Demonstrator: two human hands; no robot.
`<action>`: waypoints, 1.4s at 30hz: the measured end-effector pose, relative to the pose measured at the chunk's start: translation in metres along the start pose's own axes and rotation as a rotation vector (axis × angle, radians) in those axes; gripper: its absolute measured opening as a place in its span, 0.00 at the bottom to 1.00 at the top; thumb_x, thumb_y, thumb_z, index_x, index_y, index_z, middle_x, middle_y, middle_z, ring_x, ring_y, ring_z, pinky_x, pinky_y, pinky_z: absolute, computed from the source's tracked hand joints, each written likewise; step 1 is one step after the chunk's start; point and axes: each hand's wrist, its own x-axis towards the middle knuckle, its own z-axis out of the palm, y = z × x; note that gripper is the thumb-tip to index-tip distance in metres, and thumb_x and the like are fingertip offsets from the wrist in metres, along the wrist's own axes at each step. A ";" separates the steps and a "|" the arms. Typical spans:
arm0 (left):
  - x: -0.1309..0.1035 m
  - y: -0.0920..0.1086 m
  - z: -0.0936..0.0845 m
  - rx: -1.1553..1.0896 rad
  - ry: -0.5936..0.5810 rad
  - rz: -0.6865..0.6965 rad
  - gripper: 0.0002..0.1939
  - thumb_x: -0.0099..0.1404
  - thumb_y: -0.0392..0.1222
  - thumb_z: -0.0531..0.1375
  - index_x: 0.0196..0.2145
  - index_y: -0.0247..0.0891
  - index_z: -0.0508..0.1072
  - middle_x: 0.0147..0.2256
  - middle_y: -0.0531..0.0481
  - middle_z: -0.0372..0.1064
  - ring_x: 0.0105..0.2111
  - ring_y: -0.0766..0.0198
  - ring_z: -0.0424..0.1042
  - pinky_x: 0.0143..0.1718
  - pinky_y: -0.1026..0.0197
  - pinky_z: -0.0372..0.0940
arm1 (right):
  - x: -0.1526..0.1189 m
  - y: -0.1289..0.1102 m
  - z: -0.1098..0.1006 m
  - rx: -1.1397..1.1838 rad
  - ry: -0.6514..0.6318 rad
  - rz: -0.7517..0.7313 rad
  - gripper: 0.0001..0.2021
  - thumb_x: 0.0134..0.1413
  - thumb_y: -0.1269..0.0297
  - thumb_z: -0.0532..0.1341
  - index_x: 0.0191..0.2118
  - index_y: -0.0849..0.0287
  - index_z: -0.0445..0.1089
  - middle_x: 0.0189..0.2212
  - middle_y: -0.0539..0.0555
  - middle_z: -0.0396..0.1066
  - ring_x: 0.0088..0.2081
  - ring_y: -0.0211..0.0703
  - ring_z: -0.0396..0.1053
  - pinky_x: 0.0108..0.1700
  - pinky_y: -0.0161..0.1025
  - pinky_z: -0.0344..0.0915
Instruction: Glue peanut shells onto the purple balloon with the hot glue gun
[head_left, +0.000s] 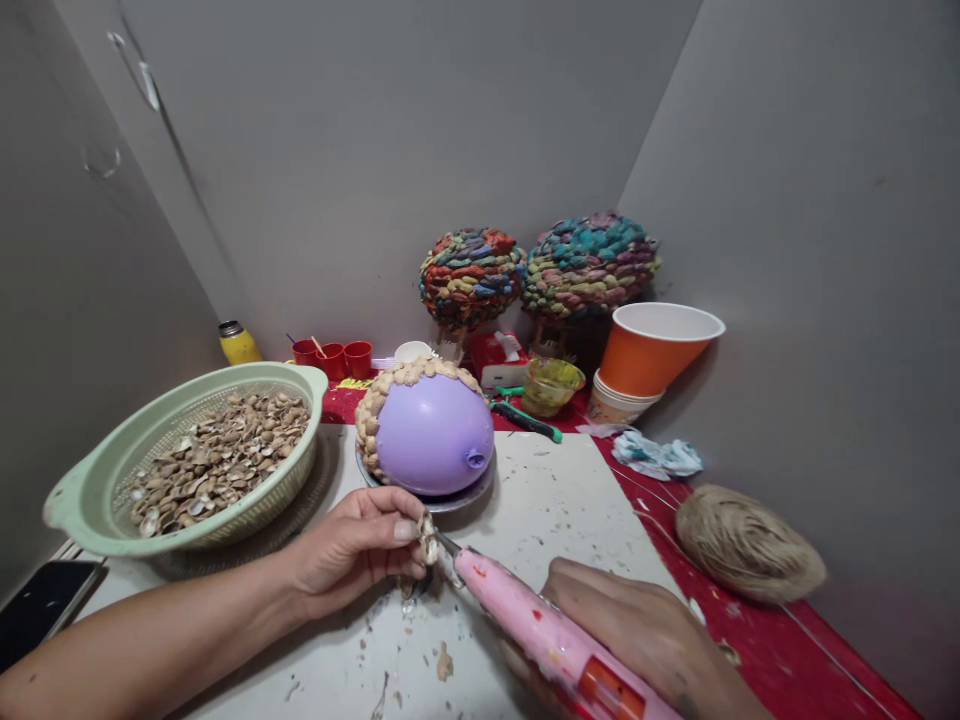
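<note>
My left hand (367, 540) pinches a peanut shell (428, 538) between thumb and fingers, its hollow side facing the glue gun. My right hand (630, 620) is wrapped around a pink hot glue gun (532, 618), and the dark nozzle reaches to the shell. Whether the tip touches it I cannot tell. Just beyond my hands a purple balloon (435, 430) lies in a shallow metal dish (457, 500). Peanut shells (367, 425) cover its left and upper edge. On the left, a green colander (300, 480) holds many loose shells (225, 455).
A twine ball (750, 545), crumpled cloth (656, 455) and orange paper bucket (645, 350) line the right side. Behind stand two colourful shell-covered forms (471, 278), red cups (330, 360), a yellowish bowl (553, 385) and green-handled pliers (529, 420). A phone (45, 605) lies at left.
</note>
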 end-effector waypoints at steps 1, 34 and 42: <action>0.000 0.000 0.000 -0.003 0.001 0.002 0.11 0.50 0.35 0.72 0.32 0.31 0.77 0.26 0.47 0.75 0.24 0.68 0.73 0.30 0.66 0.70 | 0.000 0.000 0.000 -0.001 -0.008 -0.008 0.15 0.62 0.70 0.49 0.23 0.57 0.56 0.17 0.44 0.54 0.15 0.31 0.55 0.17 0.32 0.48; 0.000 0.003 0.003 0.001 0.009 0.062 0.10 0.50 0.35 0.71 0.31 0.32 0.76 0.26 0.48 0.74 0.25 0.68 0.73 0.30 0.66 0.69 | -0.008 0.005 0.002 0.042 -0.077 -0.006 0.10 0.57 0.69 0.52 0.26 0.55 0.51 0.19 0.43 0.54 0.16 0.31 0.53 0.18 0.31 0.46; 0.001 0.003 0.001 0.009 0.022 0.068 0.10 0.50 0.35 0.71 0.31 0.32 0.76 0.26 0.48 0.74 0.25 0.68 0.73 0.30 0.66 0.69 | -0.013 -0.001 0.005 0.037 -0.067 0.085 0.10 0.56 0.68 0.53 0.25 0.55 0.52 0.18 0.44 0.55 0.16 0.32 0.54 0.19 0.34 0.46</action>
